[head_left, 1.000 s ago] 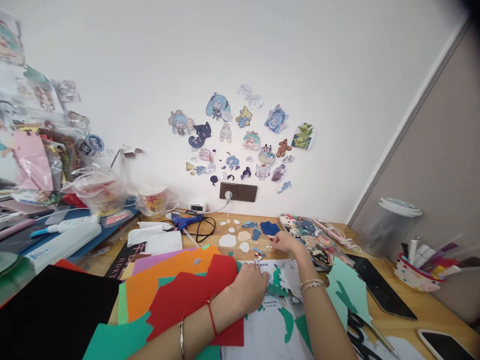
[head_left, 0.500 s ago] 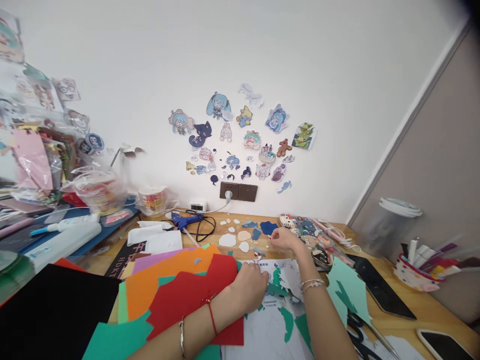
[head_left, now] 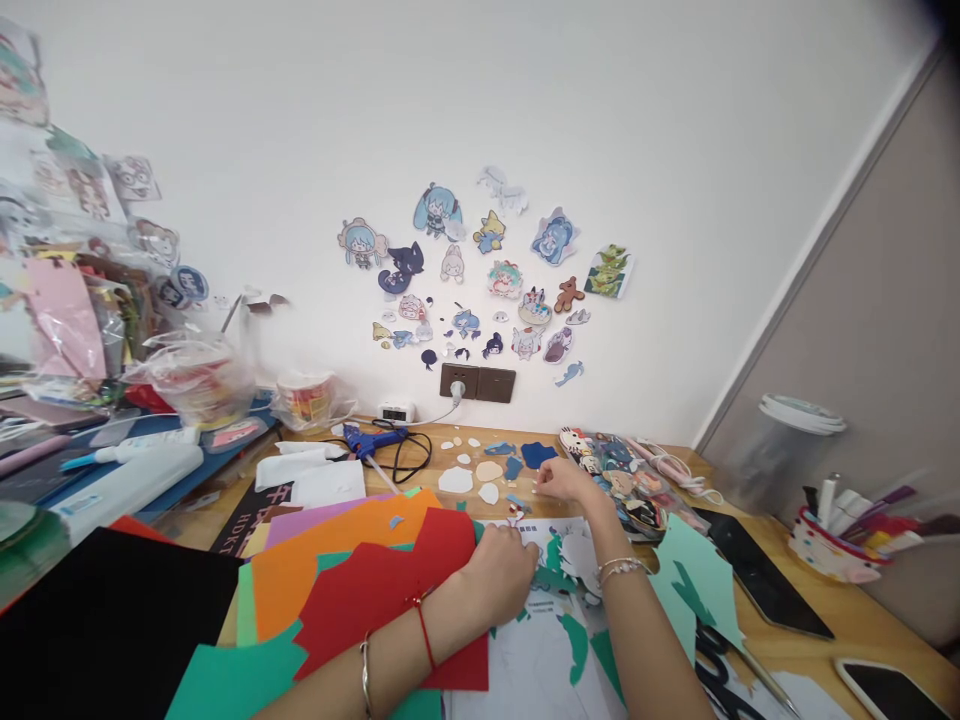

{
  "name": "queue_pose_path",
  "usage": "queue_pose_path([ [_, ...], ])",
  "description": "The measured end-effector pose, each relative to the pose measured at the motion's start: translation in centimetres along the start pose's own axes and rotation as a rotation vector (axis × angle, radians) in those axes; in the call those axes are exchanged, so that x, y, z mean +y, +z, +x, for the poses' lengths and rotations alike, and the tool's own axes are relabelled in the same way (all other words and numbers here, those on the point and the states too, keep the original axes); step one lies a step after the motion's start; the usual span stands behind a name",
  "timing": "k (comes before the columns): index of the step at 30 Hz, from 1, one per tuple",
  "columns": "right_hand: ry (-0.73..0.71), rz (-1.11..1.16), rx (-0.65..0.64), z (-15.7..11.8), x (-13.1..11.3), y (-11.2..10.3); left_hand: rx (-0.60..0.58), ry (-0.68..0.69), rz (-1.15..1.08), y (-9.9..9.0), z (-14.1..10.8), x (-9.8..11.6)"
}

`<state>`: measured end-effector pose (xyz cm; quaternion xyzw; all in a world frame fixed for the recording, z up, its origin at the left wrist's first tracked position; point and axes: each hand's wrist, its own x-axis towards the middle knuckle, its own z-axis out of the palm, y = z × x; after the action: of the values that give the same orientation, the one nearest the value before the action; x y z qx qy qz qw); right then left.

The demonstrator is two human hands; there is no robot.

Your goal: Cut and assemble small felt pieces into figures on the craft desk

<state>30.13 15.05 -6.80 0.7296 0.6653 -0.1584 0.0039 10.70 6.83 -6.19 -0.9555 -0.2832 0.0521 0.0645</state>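
1. Surface [head_left: 870,620]: strewn with paper, so slow movements suit.
2. Red sheet [head_left: 375,590]: under the left forearm [head_left: 394,642]; light pressure should avoid creases.
3. Left hand [head_left: 504,572]: curled over the printed sheet [head_left: 525,660]; cannot tell whether it grips anything.
4. Right hand [head_left: 561,482]: pinched narrow; contents unclear.
5. Blue cut-out [head_left: 537,456]: just beyond that pinch.
6. Small white cut-out [head_left: 488,493]: left of it; best lifted by its edge.

Dark strip [head_left: 244,518], left: "HDKT" legible, partly covered; character above it unclear. White sheet [head_left: 529,645], near centre: printed lines too small to read.
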Motion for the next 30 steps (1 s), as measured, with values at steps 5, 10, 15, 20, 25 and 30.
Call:
queue_pose_path([
  [5,0.028,-0.025,0.03,-0.2,0.2,-0.3,-0.008,0.004,0.003,-0.1,-0.1,0.0],
  [10,0.079,-0.061,0.031,-0.3,0.6,-0.2,-0.012,0.0,0.0,-0.1,-0.1,0.0],
  [15,0.119,-0.084,0.008,-0.5,1.2,-0.6,-0.014,0.005,0.004,-0.2,-0.1,0.0],
  [20,0.15,-0.081,-0.011,-0.8,1.4,-1.0,-0.018,0.007,0.008,-0.3,-0.2,0.0],
  [25,0.164,-0.049,-0.01,-1.0,1.0,-1.1,-0.014,0.003,0.011,-0.4,-0.2,0.0],
  [30,0.172,0.045,-0.055,-1.3,0.6,-1.0,-0.008,0.006,0.016,0.0,0.0,0.0],
])
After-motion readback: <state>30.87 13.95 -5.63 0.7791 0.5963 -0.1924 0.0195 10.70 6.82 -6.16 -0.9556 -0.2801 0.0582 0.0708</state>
